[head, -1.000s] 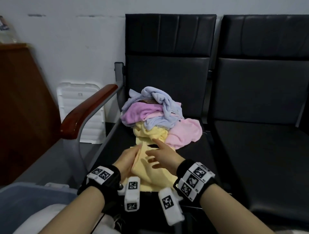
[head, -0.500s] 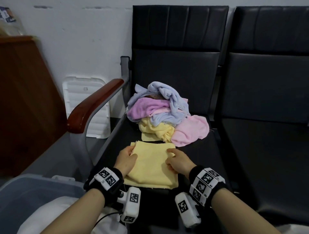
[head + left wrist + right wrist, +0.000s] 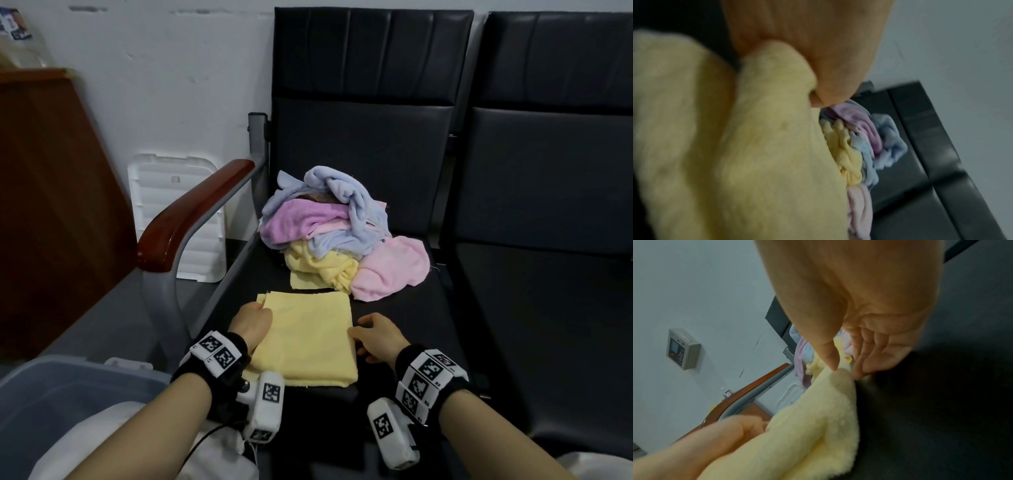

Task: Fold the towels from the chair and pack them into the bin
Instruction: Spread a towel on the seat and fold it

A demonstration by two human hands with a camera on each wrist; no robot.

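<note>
A yellow towel (image 3: 308,337) lies flat on the chair seat (image 3: 407,329), folded into a neat square near the front edge. The left hand (image 3: 251,322) is on its left side, and the wrist view shows the fingers curled round a bunched bit of the cloth, so that hand is gripping the towel. The right hand (image 3: 378,337) is at the right edge with its fingers loose and spread. Its thumb tip touches the cloth, but it is not holding anything.

I think the folding of this towel is partly done. The next move is likely one more fold across, or a lift over to the bin (image 3: 68,404), which sits low on the left, beside the person's knee. Either way both hands need a good hold on the edges so the layers do not slide apart.

Behind the towel is a pile of towels (image 3: 335,233), blue, purple, pink and yellow, all crumpled and not yet folded. The wooden armrest (image 3: 191,216) stands between the seat and the bin, so the towel may have to go over or round it. A white plastic lid (image 3: 174,205) leans on the wall.
</note>
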